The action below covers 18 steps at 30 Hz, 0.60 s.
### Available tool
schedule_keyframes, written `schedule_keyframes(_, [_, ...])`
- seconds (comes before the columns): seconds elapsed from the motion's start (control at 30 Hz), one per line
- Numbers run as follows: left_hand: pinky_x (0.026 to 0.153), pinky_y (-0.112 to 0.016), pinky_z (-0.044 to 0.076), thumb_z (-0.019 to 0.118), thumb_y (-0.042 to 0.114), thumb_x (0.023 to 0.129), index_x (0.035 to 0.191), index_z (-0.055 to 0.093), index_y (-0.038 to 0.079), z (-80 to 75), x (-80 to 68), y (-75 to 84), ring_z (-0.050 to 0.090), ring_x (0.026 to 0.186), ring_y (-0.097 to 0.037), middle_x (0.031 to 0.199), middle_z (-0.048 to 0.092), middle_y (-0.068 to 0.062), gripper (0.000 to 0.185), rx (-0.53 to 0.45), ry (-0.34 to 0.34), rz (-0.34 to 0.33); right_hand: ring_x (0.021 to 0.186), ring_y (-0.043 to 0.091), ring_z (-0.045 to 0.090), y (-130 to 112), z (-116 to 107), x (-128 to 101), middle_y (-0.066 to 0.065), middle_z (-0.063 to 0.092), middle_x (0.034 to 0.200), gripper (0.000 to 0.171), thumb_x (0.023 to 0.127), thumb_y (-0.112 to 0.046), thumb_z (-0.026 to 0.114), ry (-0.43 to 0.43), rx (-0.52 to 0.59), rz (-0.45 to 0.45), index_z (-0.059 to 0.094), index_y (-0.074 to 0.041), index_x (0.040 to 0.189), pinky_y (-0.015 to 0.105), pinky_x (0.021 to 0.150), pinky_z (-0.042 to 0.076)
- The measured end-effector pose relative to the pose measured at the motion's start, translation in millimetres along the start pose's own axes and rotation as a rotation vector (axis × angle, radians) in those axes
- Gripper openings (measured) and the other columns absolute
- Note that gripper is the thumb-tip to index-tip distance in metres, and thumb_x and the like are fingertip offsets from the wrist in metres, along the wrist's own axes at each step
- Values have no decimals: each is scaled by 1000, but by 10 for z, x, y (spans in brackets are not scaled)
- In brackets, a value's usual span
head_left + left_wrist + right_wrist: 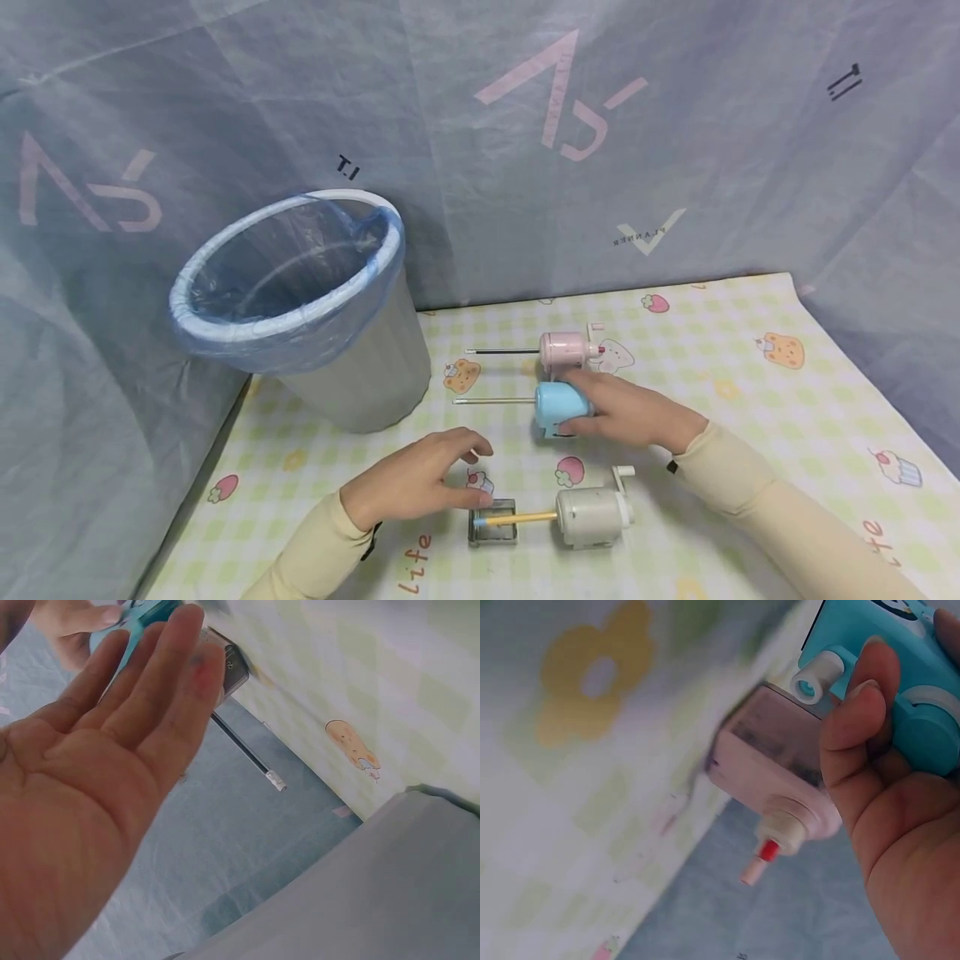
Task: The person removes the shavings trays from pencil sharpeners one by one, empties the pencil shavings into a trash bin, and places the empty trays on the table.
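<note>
Three crank pencil sharpeners lie on a checked tablecloth (750, 400). My right hand (581, 408) grips the blue sharpener (558, 407), which has a grey pencil (491, 401) stuck in it; in the right wrist view my thumb (855, 712) presses the blue sharpener (907, 660). Just behind it lies the pink sharpener (567, 350) (772, 765) with a black pencil (501, 352) (244, 750). My left hand (468, 471) (150, 690) hovers with straight, spread fingers and holds nothing. It is beside a small clear drawer (492, 525) and the yellow pencil (517, 518) of the grey sharpener (592, 517).
A grey bin (300, 308) lined with a blue-edged plastic bag stands at the back left of the cloth. Grey fabric sheeting (675, 150) walls in the space behind and on both sides. The cloth's right half (787, 417) carries only printed pictures.
</note>
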<state>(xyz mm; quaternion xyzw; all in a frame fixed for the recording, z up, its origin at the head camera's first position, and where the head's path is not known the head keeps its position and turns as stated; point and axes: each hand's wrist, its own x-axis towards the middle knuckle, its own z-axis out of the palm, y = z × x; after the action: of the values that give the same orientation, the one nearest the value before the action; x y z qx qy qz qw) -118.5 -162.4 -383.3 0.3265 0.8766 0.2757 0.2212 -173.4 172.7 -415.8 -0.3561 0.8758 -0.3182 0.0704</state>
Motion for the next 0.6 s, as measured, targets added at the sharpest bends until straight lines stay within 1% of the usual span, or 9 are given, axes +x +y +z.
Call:
schedule_keyframes(0.13, [102,-41,56,72,48,102,142,61,10,-3,20,14,65,124,-20,140,65,-6,56,-12,16,-11,95,14,60,-66,-93,-44,-4,62,109,51,99,-35,80,24,8,-2,55,-13,138,36,85,54])
schedule_keyframes(0.27, [99,-42,56,68,54,103,148,57,11,2,48,16,66,123,-21,144,62,-7,63,-39,27,-20,96,14,61,-123,-179,-105,-5,63,110,52,100,-37,79,39,50,14,54,-14,139,36,85,55])
schedule_keyframes(0.37, [98,-41,57,66,59,103,152,54,13,10,73,25,66,122,-21,147,59,-7,68,-59,52,-45,96,14,62,-168,-234,-148,-5,64,110,49,101,-35,78,41,105,18,56,-14,138,34,84,55])
schedule_keyframes(0.43, [98,-42,56,66,60,102,153,52,15,16,88,41,66,122,-21,149,57,-5,70,-77,88,-65,95,15,62,-204,-266,-176,-4,65,111,46,101,-32,78,44,143,11,56,-14,138,33,83,55])
schedule_keyframes(0.5, [99,-43,56,67,60,101,154,51,16,22,104,62,65,121,-20,151,55,-2,70,-99,139,-74,96,15,63,-239,-287,-203,-4,66,112,46,101,-29,78,48,174,0,56,-15,139,33,83,56])
schedule_keyframes(0.6, [100,-44,56,72,52,101,155,50,16,25,129,105,65,120,-19,153,53,1,69,-140,221,-49,95,15,64,-294,-309,-242,-4,67,112,46,101,-28,78,49,196,-10,56,-17,140,32,82,57])
